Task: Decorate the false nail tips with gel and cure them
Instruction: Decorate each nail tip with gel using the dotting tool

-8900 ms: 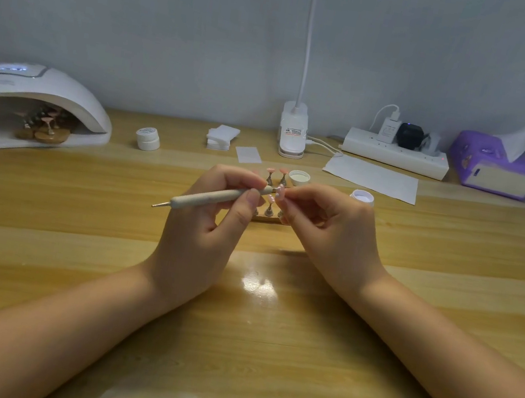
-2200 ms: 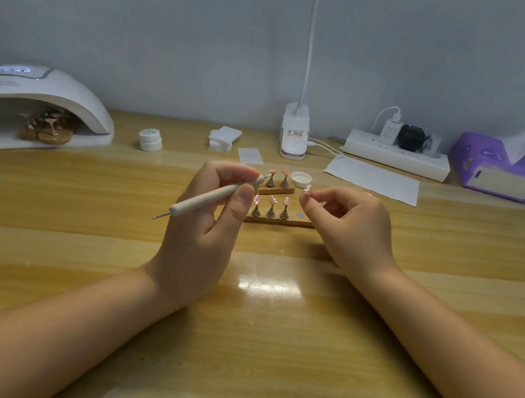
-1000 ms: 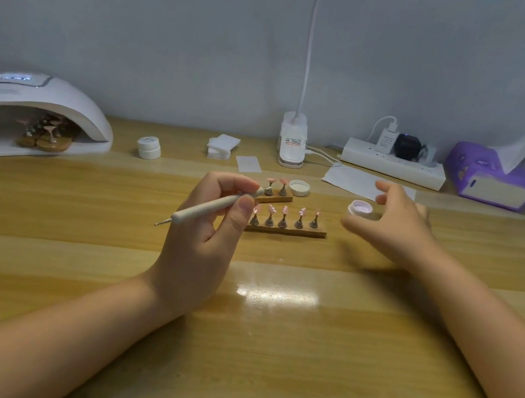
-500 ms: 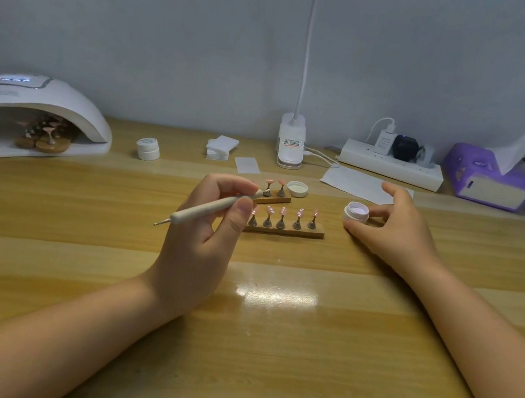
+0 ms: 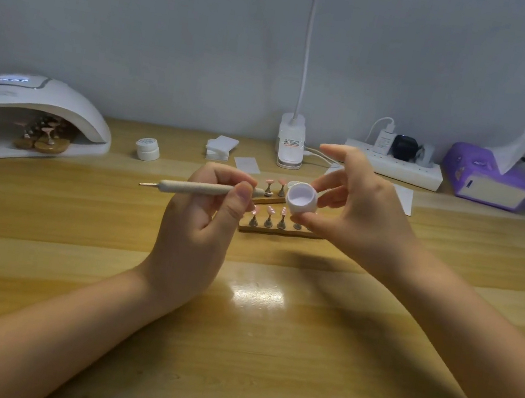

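My left hand (image 5: 195, 226) grips a cream dotting pen (image 5: 197, 188), held level, its metal tip pointing left. My right hand (image 5: 359, 215) pinches a small open white gel pot (image 5: 301, 200) above the table, its mouth tilted toward me, close to the pen's right end. Below them a wooden holder (image 5: 278, 231) carries several pink nail tips on metal stands. A second shorter holder (image 5: 270, 198) with two tips lies just behind. The white curing lamp (image 5: 31, 106) at the left shelters more tips on wooden holders (image 5: 43, 141).
A closed white gel pot (image 5: 148, 149), stacked white pads (image 5: 221, 147) and a paper square (image 5: 247, 164) sit behind the holders. A clip lamp base (image 5: 290, 144), power strip (image 5: 395, 165) and purple tissue box (image 5: 484, 180) line the wall.
My right hand set a nail tip on the front holder, reached right to the white gel pot, and has lifted it over to the pen. My left hand kept the pen.
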The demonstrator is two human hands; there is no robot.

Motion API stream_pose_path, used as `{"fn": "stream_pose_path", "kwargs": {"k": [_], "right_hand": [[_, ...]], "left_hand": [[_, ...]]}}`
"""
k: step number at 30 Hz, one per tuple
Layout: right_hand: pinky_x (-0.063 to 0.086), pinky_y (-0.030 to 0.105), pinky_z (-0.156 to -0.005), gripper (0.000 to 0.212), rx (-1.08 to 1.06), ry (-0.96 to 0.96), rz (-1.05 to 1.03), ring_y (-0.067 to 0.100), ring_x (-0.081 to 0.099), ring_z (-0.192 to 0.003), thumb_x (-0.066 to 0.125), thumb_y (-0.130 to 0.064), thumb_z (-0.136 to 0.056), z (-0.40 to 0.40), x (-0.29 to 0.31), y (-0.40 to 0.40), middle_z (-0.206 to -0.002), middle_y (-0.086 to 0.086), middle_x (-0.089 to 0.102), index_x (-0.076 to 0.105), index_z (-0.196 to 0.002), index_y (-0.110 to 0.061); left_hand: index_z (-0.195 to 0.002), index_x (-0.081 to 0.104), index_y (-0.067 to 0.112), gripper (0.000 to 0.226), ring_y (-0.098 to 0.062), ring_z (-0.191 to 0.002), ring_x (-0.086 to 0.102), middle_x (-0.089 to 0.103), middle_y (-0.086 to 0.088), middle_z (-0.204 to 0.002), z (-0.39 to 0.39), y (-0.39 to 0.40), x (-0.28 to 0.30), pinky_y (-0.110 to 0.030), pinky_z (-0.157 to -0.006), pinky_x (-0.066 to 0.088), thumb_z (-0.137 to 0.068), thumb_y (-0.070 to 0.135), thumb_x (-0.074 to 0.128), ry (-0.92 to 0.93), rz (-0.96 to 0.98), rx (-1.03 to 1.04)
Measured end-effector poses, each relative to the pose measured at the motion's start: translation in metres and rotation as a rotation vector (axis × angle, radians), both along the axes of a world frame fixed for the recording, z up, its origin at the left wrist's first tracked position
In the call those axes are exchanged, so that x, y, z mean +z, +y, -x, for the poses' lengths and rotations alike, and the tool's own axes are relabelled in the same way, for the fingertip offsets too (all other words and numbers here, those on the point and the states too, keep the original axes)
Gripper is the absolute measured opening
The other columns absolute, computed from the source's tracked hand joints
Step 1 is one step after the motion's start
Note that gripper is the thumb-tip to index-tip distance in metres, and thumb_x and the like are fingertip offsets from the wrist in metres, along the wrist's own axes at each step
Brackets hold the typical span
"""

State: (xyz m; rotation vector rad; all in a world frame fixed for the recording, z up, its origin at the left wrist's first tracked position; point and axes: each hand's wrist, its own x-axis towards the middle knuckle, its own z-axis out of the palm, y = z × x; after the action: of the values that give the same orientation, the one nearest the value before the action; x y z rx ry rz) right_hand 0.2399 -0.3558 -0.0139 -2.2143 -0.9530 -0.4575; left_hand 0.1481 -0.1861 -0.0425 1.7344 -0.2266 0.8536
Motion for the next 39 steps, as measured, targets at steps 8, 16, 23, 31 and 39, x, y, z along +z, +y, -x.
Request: {"fn": "stream_pose_path", "kwargs": {"k": [8,16,23,31,39], "right_hand": [[0.05,0.012,-0.066,0.084,0.045,-0.01,0.031,0.011,0.063,-0.079,0.086,-0.026,-0.068,0.014,0.003,0.007,-0.101,-0.001,0.067,0.039,-0.138,-0.016],[0.047,0.005,-0.066,0.08,0.089,-0.059,0.057,0.004,0.059,-0.077,0.084,-0.028,-0.071,0.023,0.005,0.012,-0.097,-0.011,0.059,0.04,-0.137,-0.016],[0.044,0.004,-0.065,0.079,0.088,-0.091,0.052,0.005,0.059,-0.077,0.084,-0.027,-0.07,0.025,0.006,0.014,-0.1,-0.002,0.067,0.042,-0.136,-0.015],[0.05,0.012,-0.066,0.079,0.048,-0.064,0.034,0.008,0.061,-0.077,0.083,-0.032,-0.071,0.021,0.003,0.012,-0.101,-0.003,0.066,0.041,-0.136,-0.015],[0.055,0.019,-0.071,0.078,0.024,-0.032,-0.021,0.012,0.064,-0.079,0.082,-0.035,-0.07,0.022,0.005,0.012,-0.101,0.001,0.069,0.043,-0.134,-0.013]], "left_hand": [[-0.098,0.06,0.031,0.012,-0.021,-0.088,0.065,0.067,0.004,-0.094,0.003,-0.002,0.0,-0.03,-0.076,0.055,-0.091,0.022,0.055,0.016,-0.108,0.027],[-0.1,0.059,0.031,0.014,-0.015,-0.09,0.064,0.067,0.004,-0.097,0.004,-0.004,0.001,-0.023,-0.076,0.053,-0.091,0.021,0.055,0.026,-0.167,0.031],[-0.098,0.06,0.03,0.014,-0.013,-0.088,0.063,0.066,0.006,-0.095,0.003,-0.004,0.002,-0.024,-0.075,0.052,-0.091,0.019,0.055,0.025,-0.179,0.054],[-0.096,0.065,0.022,0.009,-0.011,-0.072,0.064,0.069,0.004,-0.08,0.005,-0.003,0.007,-0.022,-0.063,0.053,-0.093,0.026,0.057,0.026,0.042,0.058],[-0.083,0.073,0.02,0.023,-0.013,-0.069,0.064,0.069,0.0,-0.07,0.002,-0.001,0.016,-0.024,-0.064,0.052,-0.08,0.041,0.064,0.135,0.408,0.021]]}}
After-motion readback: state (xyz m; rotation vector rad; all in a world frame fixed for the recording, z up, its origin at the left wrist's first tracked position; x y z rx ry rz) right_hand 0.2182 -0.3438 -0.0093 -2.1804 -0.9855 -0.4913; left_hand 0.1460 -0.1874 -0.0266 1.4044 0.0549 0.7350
